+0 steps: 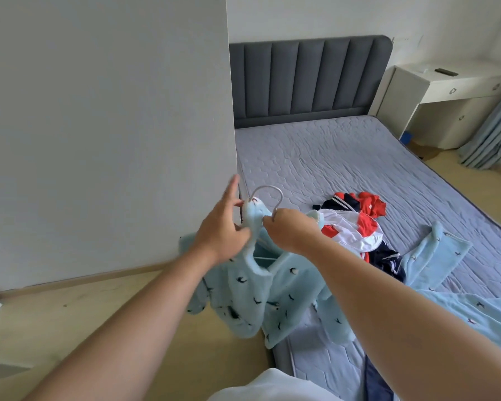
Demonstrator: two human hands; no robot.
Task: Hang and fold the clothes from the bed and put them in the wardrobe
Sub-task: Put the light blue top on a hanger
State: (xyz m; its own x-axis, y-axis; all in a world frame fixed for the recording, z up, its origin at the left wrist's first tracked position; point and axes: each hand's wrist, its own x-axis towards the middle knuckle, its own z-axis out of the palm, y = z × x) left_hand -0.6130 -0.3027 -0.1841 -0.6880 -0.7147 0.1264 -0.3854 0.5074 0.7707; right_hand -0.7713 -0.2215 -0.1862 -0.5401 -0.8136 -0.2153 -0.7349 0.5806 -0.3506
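A fluffy light blue top with small dark prints hangs on a white hanger over the bed's left edge. My left hand pinches the top's collar, with the index finger stretched out. My right hand grips the base of the hanger's hook together with the collar. On the bed lies a heap of red, white and navy clothes. Matching light blue trousers lie spread at the right.
A white panel or wall stands close on the left, up against the bed. The grey padded headboard is at the far end. A white desk and blue curtain are at the far right. Wooden floor lies at the lower left.
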